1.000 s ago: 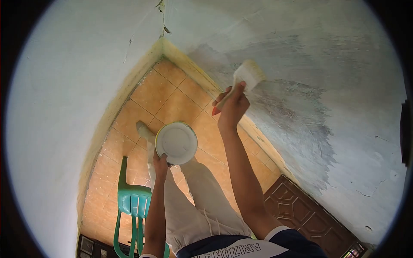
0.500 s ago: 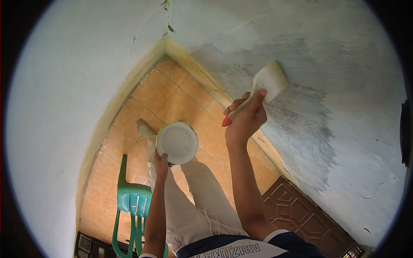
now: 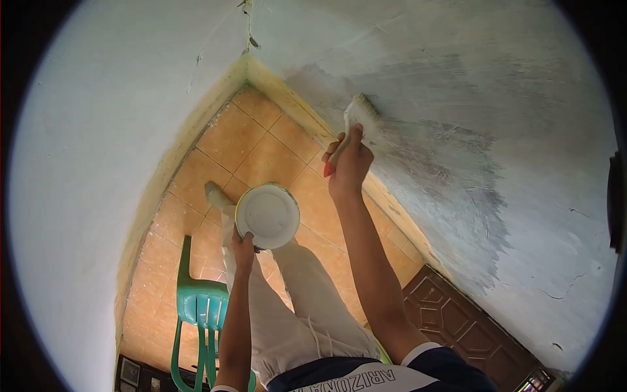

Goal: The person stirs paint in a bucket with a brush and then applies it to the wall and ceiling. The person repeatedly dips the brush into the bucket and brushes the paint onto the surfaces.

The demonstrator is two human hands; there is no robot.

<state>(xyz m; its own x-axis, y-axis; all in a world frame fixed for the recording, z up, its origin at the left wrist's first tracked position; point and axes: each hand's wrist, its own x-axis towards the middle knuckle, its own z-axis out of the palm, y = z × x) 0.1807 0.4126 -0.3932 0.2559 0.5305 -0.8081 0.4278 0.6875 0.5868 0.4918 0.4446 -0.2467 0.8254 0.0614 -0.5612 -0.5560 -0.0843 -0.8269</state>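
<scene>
My right hand (image 3: 353, 166) is closed round the handle of a wide paintbrush (image 3: 357, 115), whose red handle end pokes out below the fingers. The bristles overlap the right-hand wall (image 3: 450, 157), at the edge of a darker, streaky patch. Low in front of my legs, my left hand (image 3: 244, 250) grips the rim of a round bucket (image 3: 292, 238), thumb over the edge. Whitish paint (image 3: 268, 215) shows inside it.
A green plastic chair (image 3: 202, 307) stands on the orange tiled floor (image 3: 228, 137) to the left. At lower right is a brown panelled door (image 3: 467, 320). A yellowish band (image 3: 287, 91) runs along the wall bottoms, and a crack (image 3: 253, 40) marks the corner.
My right hand has moved left with the paintbrush, toward the corner, along the wall. The bucket in my left hand stays nearly in place.
</scene>
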